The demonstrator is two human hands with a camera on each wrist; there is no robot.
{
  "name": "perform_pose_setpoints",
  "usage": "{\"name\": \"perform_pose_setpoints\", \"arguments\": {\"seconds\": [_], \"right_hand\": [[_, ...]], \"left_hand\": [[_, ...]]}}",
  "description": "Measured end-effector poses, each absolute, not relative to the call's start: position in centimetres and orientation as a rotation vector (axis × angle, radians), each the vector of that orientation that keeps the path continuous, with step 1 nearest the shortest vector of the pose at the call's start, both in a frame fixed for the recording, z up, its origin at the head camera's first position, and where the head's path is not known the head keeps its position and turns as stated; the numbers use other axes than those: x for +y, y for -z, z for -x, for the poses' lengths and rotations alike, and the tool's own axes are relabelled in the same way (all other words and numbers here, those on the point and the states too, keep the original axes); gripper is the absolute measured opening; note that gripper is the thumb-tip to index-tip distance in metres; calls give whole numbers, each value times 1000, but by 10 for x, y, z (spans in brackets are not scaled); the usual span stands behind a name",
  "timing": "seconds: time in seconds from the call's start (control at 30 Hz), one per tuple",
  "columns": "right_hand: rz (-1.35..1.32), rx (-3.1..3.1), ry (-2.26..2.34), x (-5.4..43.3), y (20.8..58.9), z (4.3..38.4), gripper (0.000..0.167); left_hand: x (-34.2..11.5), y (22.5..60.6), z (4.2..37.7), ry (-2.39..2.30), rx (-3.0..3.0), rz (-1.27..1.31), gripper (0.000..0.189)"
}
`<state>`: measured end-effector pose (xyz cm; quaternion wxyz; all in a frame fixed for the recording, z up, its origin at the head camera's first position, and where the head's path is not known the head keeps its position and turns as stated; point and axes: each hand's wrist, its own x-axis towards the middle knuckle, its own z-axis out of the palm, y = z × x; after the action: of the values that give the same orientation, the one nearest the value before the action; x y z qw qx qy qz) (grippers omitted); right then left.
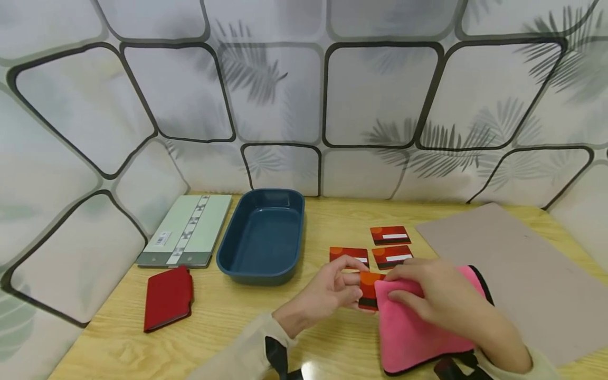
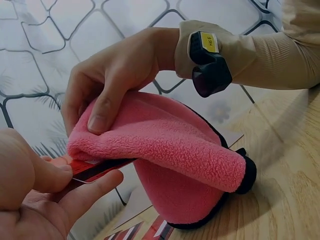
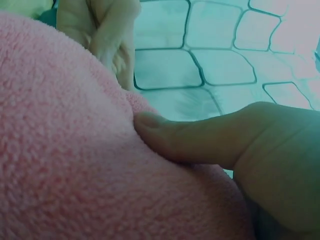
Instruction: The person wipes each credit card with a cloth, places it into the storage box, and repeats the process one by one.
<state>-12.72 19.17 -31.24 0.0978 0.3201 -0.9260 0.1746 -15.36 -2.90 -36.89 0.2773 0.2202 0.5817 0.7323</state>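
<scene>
My left hand pinches a red card with a dark stripe by its left edge, thumb on top and fingers beneath. Over the card's right part lies a pink fluffy cloth with black edging, which my right hand grips near its corner. In the left wrist view the cloth is folded over the card, hiding its far end. The right wrist view shows the right thumb pressing into the pink pile. Several more red cards lie flat on the table just beyond the hands.
A dark blue tray stands left of the hands. Further left lie a pale green folder and a dark red notebook. A grey-brown mat covers the table's right side. Patterned fabric rises behind the table.
</scene>
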Motion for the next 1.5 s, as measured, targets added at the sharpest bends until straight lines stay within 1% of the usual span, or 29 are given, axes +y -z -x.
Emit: {"name": "perform_pose_setpoints", "arguments": {"seconds": [0.1,0.23,0.4,0.5,0.6,0.8,0.97,1.2,1.5], "right_hand": [[-924,-2781,-529,186,312,125,15],[-810,-2815,-536,176,312,120,17],[-641,-2827,-544,166,313,114,29],[-592,-2811,-518,163,314,112,35],[-545,-2791,-512,162,317,111,38],[-491,-2781,-630,171,313,115,39],[-407,-2853,-658,187,302,116,36],[-386,-2847,-624,201,297,117,36],[-467,-2750,-556,194,300,114,36]], "left_hand": [[-28,370,153,-1977,1566,-568,33],[-25,373,152,-1988,1524,-601,33],[-23,375,152,-1999,1504,-635,34],[-24,375,151,-1998,1520,-617,35],[-25,374,151,-1978,1552,-623,35],[-28,369,150,-1997,1655,-583,28],[-27,366,148,-2044,1641,-558,30],[-26,365,150,-2085,1580,-550,29],[-28,367,151,-2076,1576,-558,27]]}}
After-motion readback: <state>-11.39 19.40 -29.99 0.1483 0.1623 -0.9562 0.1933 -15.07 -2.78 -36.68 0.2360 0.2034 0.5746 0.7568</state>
